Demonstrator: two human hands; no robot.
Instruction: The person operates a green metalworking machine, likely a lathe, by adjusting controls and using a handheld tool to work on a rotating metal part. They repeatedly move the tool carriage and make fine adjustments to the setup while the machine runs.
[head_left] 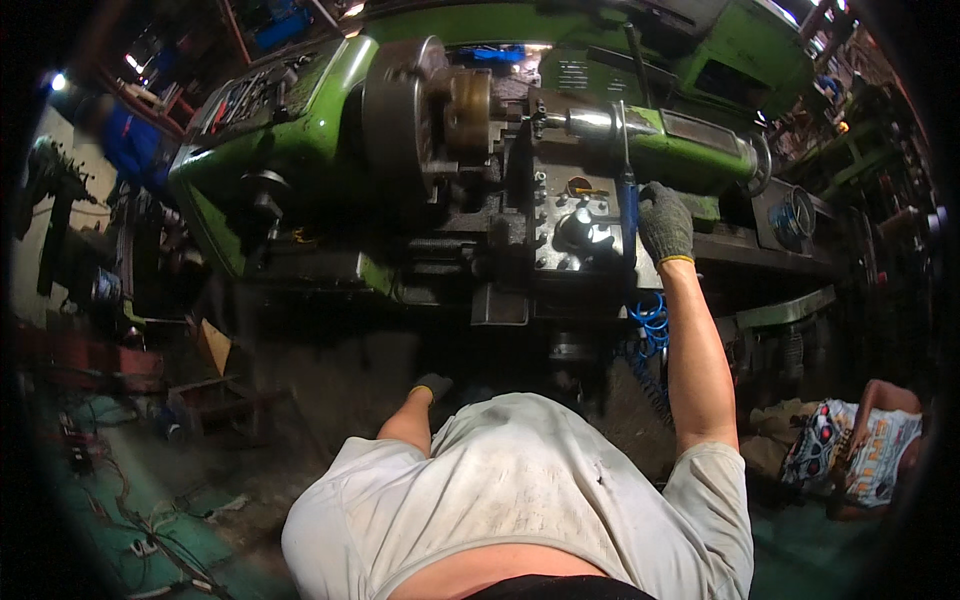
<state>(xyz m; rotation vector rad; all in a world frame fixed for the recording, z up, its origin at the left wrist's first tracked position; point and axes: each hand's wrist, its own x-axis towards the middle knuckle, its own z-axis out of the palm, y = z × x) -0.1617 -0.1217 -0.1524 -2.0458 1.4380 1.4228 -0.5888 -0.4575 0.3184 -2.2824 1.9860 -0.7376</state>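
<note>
My right hand, in a grey knit glove, is raised at the right side of a green lathe's carriage. Its fingers are curled right beside an upright blue tool with a thin metal rod; whether they grip it or a part behind it is hidden. Left of it sits the tool post on the metal carriage. Beyond, the chuck holds a brownish cylindrical workpiece, and the tailstock lies to its right. Low at my left side hangs my left hand, gloved, away from the machine; its fingers are too dark to read.
A coiled blue hose dangles below the carriage. Hand tools lie on top of the headstock. At lower right sits a person in a patterned shirt. Cables trail over the green floor at lower left.
</note>
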